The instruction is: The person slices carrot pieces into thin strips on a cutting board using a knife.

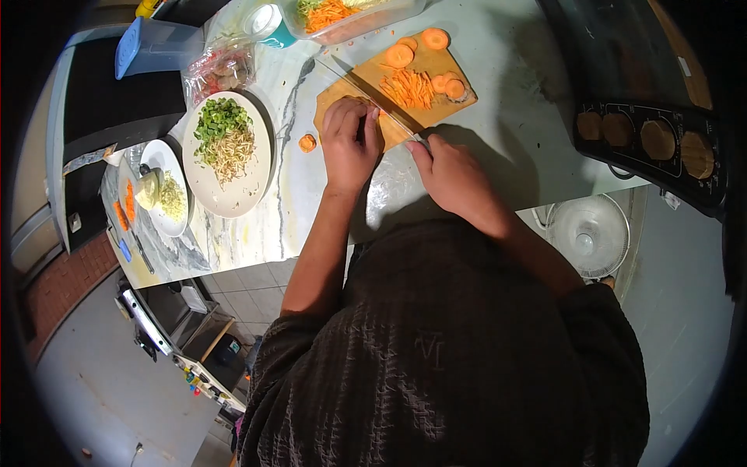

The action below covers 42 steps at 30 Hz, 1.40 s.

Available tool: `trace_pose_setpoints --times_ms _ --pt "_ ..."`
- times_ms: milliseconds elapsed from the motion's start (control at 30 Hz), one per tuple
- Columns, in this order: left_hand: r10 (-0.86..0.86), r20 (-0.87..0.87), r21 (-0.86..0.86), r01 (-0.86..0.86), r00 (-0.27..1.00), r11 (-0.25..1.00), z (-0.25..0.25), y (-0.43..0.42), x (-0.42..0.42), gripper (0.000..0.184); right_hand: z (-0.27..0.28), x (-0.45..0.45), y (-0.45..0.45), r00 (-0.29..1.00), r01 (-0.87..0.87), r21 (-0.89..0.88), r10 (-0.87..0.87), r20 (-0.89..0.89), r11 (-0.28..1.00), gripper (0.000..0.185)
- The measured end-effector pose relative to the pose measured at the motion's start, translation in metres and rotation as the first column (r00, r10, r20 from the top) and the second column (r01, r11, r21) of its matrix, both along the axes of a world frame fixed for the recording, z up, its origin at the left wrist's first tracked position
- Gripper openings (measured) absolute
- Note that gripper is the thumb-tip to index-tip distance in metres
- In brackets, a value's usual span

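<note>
A wooden cutting board (pixel 436 66) lies on the counter. My right hand (pixel 455 171) grips the handle of a kitchen knife (pixel 381 97), whose blade runs diagonally across the board. Beside the blade, my left hand (pixel 350 140) has its fingers curled down on the board over a piece of carrot, mostly hidden under the fingertips. Thin carrot strips (pixel 408 89) are heaped beyond the blade. Several round carrot slices (pixel 399 55) lie around that heap. One carrot end (pixel 307 143) rests on the counter left of the board.
An oval plate (pixel 226 201) holds chopped greens and bean sprouts. Left of it stands a smaller plate (pixel 173 226) of chopped pale vegetable. A clear container (pixel 354 29) with shredded carrot sits at the back. A black stove (pixel 650 117) borders the right side; a wire basket (pixel 587 233) is below the counter.
</note>
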<state>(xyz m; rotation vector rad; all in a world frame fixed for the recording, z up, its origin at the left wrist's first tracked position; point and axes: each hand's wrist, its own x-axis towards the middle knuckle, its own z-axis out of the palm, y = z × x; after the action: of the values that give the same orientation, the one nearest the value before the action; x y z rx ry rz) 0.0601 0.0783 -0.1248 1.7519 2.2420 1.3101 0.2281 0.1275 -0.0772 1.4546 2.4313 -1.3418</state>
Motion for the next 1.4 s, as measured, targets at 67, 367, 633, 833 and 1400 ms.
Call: trace_pose_setpoints --times_ms 67,367,633,833,1400 --pt "-0.007 -0.003 -0.001 0.007 1.0 1.0 0.0 0.0 -0.001 0.008 0.001 0.0 0.0 1.0 0.002 0.003 -0.002 0.014 1.0 0.045" --pt "-0.017 0.001 0.011 0.017 1.0 1.0 -0.001 0.0 -0.001 0.008 0.0 -0.003 -0.003 1.0 0.013 0.006 -0.013 0.006 1.0 0.044" --pt "-0.014 0.023 0.022 0.013 1.0 1.0 -0.001 -0.001 -0.001 0.007 0.004 -0.01 -0.007 0.999 0.03 -0.007 -0.03 0.044 1.0 0.045" --pt "0.002 0.002 0.022 -0.002 1.0 1.0 0.001 -0.001 0.0 0.007 0.0 -0.011 -0.01 0.997 0.051 0.055 -0.054 0.06 0.997 0.044" --pt "-0.01 0.005 0.006 0.01 1.0 1.0 -0.001 -0.001 -0.002 0.008 0.001 -0.028 0.003 0.99 0.045 -0.061 -0.036 0.139 0.997 0.045"
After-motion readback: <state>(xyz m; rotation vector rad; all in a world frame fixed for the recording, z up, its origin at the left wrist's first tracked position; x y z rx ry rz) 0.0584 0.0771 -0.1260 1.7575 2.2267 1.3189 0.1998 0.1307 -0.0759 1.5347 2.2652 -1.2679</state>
